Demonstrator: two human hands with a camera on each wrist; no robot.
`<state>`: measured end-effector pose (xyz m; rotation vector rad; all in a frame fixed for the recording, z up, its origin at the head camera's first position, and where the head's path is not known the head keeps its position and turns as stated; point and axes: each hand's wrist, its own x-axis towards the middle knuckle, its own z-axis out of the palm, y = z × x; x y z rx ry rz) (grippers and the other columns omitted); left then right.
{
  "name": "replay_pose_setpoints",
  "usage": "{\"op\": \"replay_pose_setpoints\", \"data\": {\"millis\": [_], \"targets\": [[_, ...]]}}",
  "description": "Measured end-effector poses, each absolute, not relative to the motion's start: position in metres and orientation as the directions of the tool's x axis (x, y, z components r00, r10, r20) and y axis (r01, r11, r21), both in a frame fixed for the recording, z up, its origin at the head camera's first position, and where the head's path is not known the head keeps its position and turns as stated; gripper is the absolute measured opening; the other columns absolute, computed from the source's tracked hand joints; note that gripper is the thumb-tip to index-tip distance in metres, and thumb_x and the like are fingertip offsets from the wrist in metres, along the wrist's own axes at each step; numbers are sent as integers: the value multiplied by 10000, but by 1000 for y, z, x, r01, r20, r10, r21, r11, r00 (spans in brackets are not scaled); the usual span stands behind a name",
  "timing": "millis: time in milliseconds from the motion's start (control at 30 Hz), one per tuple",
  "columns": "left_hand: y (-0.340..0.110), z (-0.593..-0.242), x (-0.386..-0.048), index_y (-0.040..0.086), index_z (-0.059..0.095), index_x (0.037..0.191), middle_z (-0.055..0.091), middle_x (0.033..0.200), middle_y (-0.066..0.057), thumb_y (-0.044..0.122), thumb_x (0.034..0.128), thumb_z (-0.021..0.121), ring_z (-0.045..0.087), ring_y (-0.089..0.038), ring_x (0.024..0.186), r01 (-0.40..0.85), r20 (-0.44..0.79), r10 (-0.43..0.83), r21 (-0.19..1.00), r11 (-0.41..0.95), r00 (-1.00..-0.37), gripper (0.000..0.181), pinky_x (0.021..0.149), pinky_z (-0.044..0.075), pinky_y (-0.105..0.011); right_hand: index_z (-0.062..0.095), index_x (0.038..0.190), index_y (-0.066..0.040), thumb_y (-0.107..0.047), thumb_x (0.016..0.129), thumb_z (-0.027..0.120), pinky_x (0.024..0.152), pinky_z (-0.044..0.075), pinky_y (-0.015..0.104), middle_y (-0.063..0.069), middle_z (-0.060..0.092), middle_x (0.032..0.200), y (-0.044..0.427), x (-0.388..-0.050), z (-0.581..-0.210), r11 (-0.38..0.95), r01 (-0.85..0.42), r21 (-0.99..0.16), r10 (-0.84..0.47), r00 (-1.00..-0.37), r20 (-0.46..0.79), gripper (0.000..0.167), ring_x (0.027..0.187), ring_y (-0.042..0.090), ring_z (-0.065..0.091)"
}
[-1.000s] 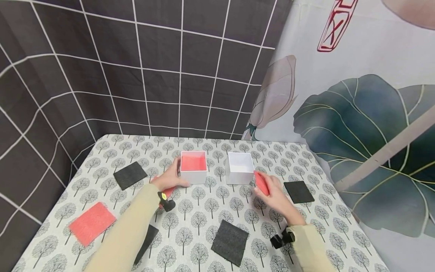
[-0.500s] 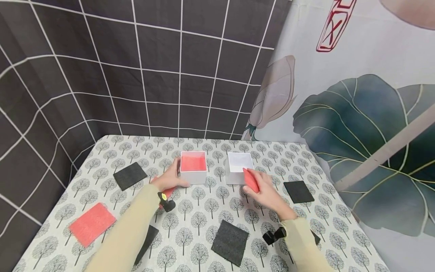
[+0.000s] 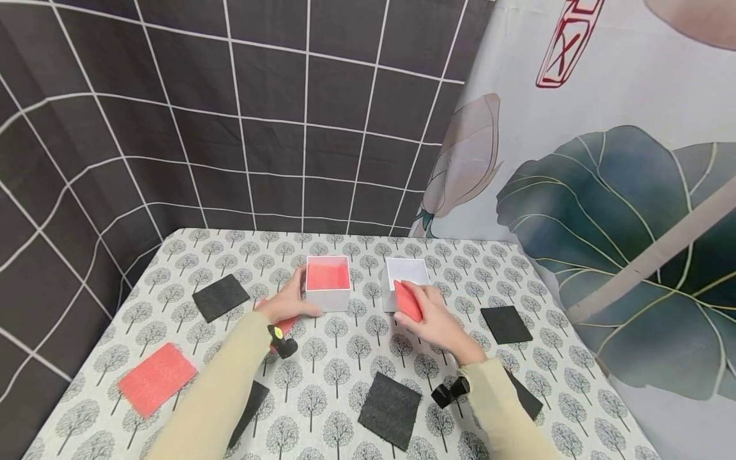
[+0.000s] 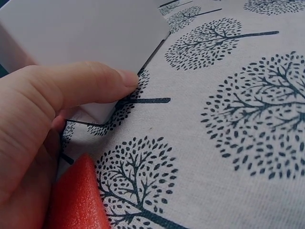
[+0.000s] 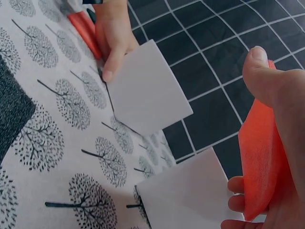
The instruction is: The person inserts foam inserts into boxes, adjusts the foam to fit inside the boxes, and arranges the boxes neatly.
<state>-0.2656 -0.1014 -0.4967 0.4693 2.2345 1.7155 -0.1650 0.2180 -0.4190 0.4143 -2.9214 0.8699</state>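
Note:
My left hand (image 3: 286, 301) grips the left white box (image 3: 328, 300) by its near left corner, thumb across the front wall. A layer of red (image 3: 328, 276) shows inside that box. My right hand (image 3: 431, 317) holds a bent red felt square (image 3: 407, 301) between thumb and fingers, just in front of the right white box (image 3: 393, 297), whose near wall it partly covers. Pale inner walls show in the right box; the hand and the felt hide part of its opening. Partly under my left wrist lies another red felt square (image 4: 78, 195).
Black felt squares lie about: back left (image 3: 221, 298), front middle (image 3: 390, 411) and right (image 3: 506, 324). Two more are partly under my sleeves. A red felt square (image 3: 156, 379) lies at the left. A dark grid curtain (image 3: 264, 128) hangs behind the tree-print tablecloth (image 3: 322, 409).
My right hand has moved left with the red felt square, from beside the right box to its near side. My left hand stays on the left box.

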Motion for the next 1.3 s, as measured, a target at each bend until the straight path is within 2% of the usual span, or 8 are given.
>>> {"op": "replay_pose_setpoints", "data": {"millis": [167, 400, 533, 633, 933, 1133, 1300], "targets": [[-102, -500, -268, 123, 127, 1461, 422, 1337, -138, 71, 538, 868, 463, -310, 1151, 91, -25, 415, 962, 257, -909, 1185, 972, 392, -467, 345, 1425, -95, -441, 832, 641, 629, 480, 382, 170, 454, 1184, 209, -169, -415, 807, -300, -509, -260, -954, 150, 747, 919, 246, 452], [-102, -499, -268, 99, 110, 1458, 442, 1312, -159, 85, 546, 865, 486, -318, 1127, 92, -32, 425, 959, 267, -904, 1184, 961, 403, -463, 339, 1434, -136, -525, 822, 611, 593, 460, 321, 165, 452, 1172, 198, -175, -411, 808, -333, -486, -296, -943, 154, 774, 875, 222, 462], [-102, -496, -266, 117, 131, 1453, 452, 1312, -139, 81, 531, 870, 480, -303, 1140, 77, -44, 414, 959, 273, -909, 1182, 993, 372, -460, 318, 1446, -258, -634, 794, 566, 576, 443, 304, 122, 449, 1180, 192, -177, -409, 823, -336, -459, -301, -942, 149, 793, 875, 201, 446], [-101, -495, -266, 125, 132, 1452, 465, 1298, -138, 68, 537, 865, 487, -303, 1129, 71, -46, 417, 963, 261, -908, 1174, 995, 366, -464, 296, 1450, -308, -684, 774, 543, 579, 435, 294, 90, 437, 1194, 187, -179, -407, 828, -335, -450, -304, -942, 141, 812, 877, 183, 439], [-101, -499, -268, 131, 104, 1463, 465, 1271, -131, 77, 543, 861, 517, -290, 1071, 61, -58, 419, 962, 266, -906, 1193, 923, 439, -429, 321, 1446, -220, -576, 811, 593, 623, 461, 323, 124, 446, 1203, 174, -190, -408, 819, -380, -430, -349, -925, 154, 777, 916, 189, 451], [-101, -488, -261, 107, 112, 1458, 477, 1250, -146, 76, 567, 852, 525, -292, 1049, 82, -49, 424, 955, 286, -905, 1158, 903, 450, -432, 325, 1443, -259, -649, 784, 566, 667, 466, 342, 116, 436, 1214, 167, -193, -404, 810, -394, -435, -362, -919, 159, 803, 951, 187, 433], [-100, -473, -252, 68, 111, 1449, 476, 1250, -194, -5, 604, 815, 522, -327, 1057, 73, -50, 438, 963, 259, -898, 1103, 898, 454, -443, 327, 1445, -226, -642, 785, 572, 707, 464, 341, 101, 431, 1210, 162, -196, -403, 815, -409, -411, -379, -912, 155, 817, 983, 181, 412]]}}
